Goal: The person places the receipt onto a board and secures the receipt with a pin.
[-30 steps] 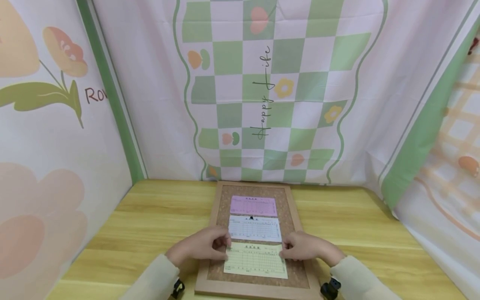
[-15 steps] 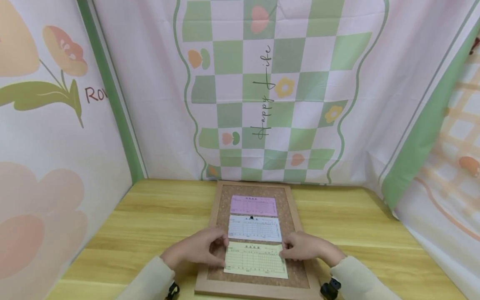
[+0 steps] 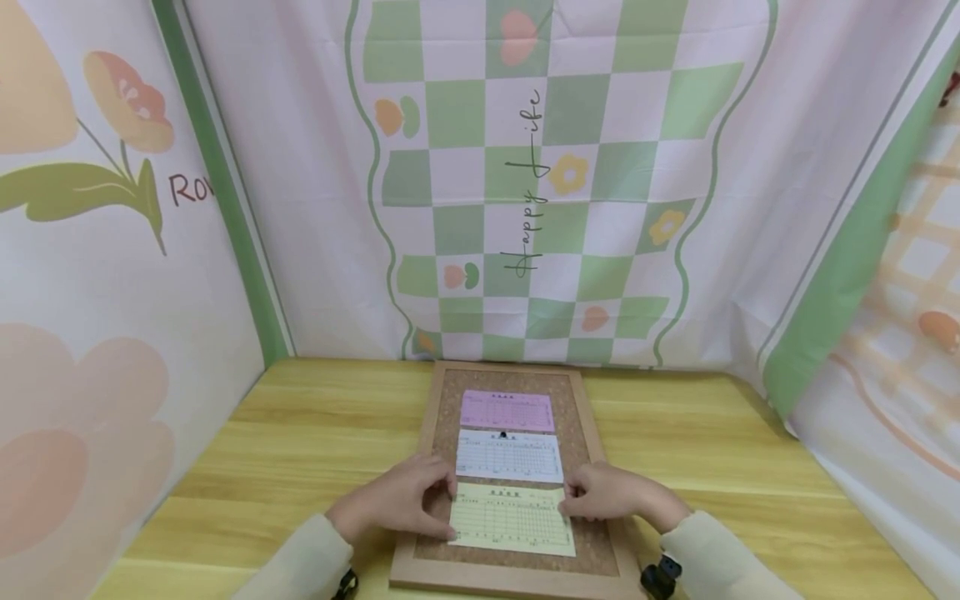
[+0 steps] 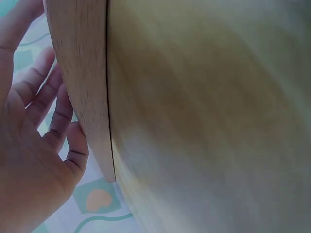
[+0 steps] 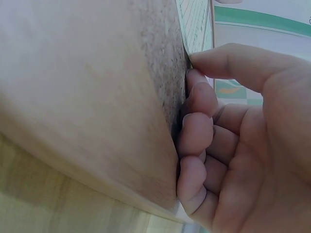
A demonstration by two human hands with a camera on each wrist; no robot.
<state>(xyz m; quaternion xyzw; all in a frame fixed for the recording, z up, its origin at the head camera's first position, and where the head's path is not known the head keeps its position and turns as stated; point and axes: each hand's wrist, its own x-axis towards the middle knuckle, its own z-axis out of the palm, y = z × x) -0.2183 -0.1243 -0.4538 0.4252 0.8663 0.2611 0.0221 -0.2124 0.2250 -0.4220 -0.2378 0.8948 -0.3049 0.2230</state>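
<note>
A yellow form slip point(image 3: 512, 521) lies on the near part of a framed cork board point(image 3: 600, 546). My right hand point(image 3: 609, 492) pinches the slip's right edge between thumb and index finger; in the right wrist view the other fingers point(image 5: 196, 133) are curled against the cork and frame. Along the slip's left side my left hand point(image 3: 397, 497) is spread, its thumb at the lower corner and its index finger near the upper one. Seen from the left wrist, the fingers bend loosely beside the wooden frame point(image 4: 82, 63). Farther up lie a white form slip point(image 3: 510, 458) and a pink form slip point(image 3: 506, 411).
A small black clip or pin point(image 3: 503, 435) sits at the white slip's top edge. The board rests on a wood-grain table point(image 3: 697, 433), reaching its back edge. A patterned curtain point(image 3: 525, 208) hangs behind, with more printed cloth point(image 3: 97, 333) at the sides.
My left hand has shifted slightly left, and its thumb has slid down from mid-edge to the yellow slip's lower left corner. My right hand has kept its place.
</note>
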